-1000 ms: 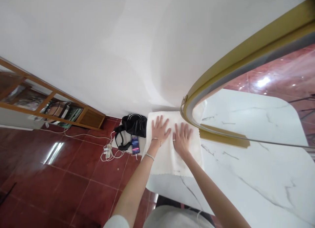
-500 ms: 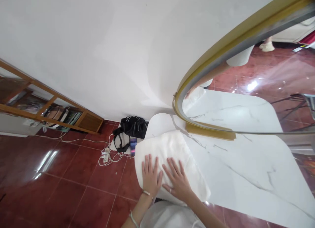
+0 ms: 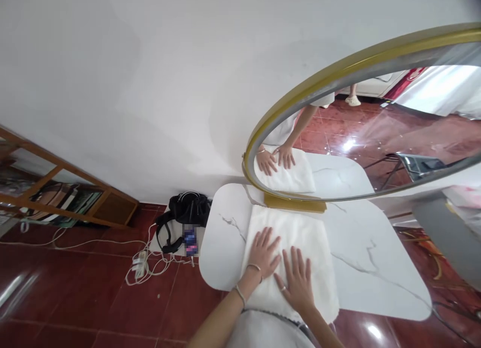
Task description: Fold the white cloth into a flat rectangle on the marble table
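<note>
A folded white towel (image 3: 293,227) lies on the white marble-patterned tabletop (image 3: 361,273), its lower edge reaching the table's near side. Flat on the towel's left part rests my left hand (image 3: 261,255), fingers stretched out, with bands on the wrist. Beside it my right hand (image 3: 298,280) presses palm down, fingers spread, a ring on one finger. Neither hand grips anything. Just beyond the towel stands an oval mirror (image 3: 326,79) with a gold frame on a gold base (image 3: 295,202); both hands and the towel are reflected in it.
Left of the table, a black bag (image 3: 190,207) sits by the wall, with a power strip (image 3: 140,265) and tangled white cables on the red tiled floor (image 3: 93,298). A wooden shelf (image 3: 116,207) holds books. At the right is a grey panel (image 3: 447,237).
Both hands and the towel have moved right across the tabletop, away from its left end. The towel now lies squarer, in front of the mirror base. My view has shifted too.
</note>
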Tool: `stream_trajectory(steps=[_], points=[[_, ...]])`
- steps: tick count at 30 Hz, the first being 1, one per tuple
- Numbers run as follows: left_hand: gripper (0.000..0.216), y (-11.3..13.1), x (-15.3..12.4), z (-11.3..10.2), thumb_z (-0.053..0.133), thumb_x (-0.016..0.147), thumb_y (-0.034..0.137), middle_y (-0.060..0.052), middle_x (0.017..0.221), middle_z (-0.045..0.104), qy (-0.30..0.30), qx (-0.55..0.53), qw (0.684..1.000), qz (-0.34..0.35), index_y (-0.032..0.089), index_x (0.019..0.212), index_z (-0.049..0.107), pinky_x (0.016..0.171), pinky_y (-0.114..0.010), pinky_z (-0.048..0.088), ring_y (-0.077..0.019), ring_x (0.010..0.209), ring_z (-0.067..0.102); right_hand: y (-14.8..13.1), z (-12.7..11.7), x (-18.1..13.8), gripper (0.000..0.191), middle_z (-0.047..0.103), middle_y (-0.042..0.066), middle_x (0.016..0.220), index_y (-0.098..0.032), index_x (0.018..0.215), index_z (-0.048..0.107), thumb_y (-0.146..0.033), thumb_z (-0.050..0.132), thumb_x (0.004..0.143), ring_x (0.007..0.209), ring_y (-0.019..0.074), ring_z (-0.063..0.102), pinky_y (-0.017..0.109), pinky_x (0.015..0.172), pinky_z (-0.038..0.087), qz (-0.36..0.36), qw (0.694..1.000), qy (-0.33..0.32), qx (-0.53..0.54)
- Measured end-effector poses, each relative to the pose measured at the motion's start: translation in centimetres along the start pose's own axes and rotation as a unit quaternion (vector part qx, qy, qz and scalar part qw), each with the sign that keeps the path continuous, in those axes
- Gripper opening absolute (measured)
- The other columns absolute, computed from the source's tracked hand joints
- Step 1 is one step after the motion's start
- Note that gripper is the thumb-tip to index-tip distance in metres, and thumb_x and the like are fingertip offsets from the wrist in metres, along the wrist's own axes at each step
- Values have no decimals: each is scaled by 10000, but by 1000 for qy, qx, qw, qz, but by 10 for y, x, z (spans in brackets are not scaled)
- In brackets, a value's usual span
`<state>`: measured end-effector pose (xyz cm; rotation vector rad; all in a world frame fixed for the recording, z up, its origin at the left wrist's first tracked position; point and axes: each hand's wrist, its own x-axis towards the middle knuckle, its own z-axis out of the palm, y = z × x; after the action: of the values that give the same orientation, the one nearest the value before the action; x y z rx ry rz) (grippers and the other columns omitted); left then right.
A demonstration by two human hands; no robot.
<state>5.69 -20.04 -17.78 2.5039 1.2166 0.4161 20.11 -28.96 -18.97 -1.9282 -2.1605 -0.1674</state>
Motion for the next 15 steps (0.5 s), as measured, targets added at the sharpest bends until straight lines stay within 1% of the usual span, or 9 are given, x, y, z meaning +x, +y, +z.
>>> stream_trajectory(steps=[4,7,9,12,15], points=[[585,-38,-23,-12,433,934,393,-41,1586,169,42,46,997,-53,302,1482,250,1161,-472,216,-257,1453,152,-30,12,28,771,88,164,1575,-199,1524,34,-483,414,916,1429,389,134,632,1090,183,-56,998,-14,15],[573,-67,-45,-23,451,925,336,-57,1577,205,81,97,987,-99,290,1472,287,1144,-472,243,-266,1440,203,-56,20,52,780,125,175,1566,-189,1523,71,-512,425,907,1429,392,124,630,1093,166,-105,993,-30,42],[555,-82,-60,-28,439,929,318,-73,1566,235,104,133,977,-132,280,1466,307,1131,-476,261,-270,1433,224,-72,24,65,775,146,172,1562,-185,1521,96,-524,422,905,1430,388,126,628,1098,148,-144,987,-36,64],[549,-92,-76,-30,407,936,292,-87,1561,249,133,172,961,-170,268,1472,293,1118,-481,279,-270,1430,232,-86,27,77,755,173,152,1560,-189,1517,127,-534,411,909,1429,377,139,617,1105,137,-191,977,-29,88],[573,-87,-77,-23,401,931,267,-89,1569,223,151,193,951,-188,261,1484,252,1119,-499,267,-278,1436,210,-80,30,77,728,197,121,1560,-201,1514,148,-527,404,916,1428,352,166,581,1114,162,-210,973,-12,95]])
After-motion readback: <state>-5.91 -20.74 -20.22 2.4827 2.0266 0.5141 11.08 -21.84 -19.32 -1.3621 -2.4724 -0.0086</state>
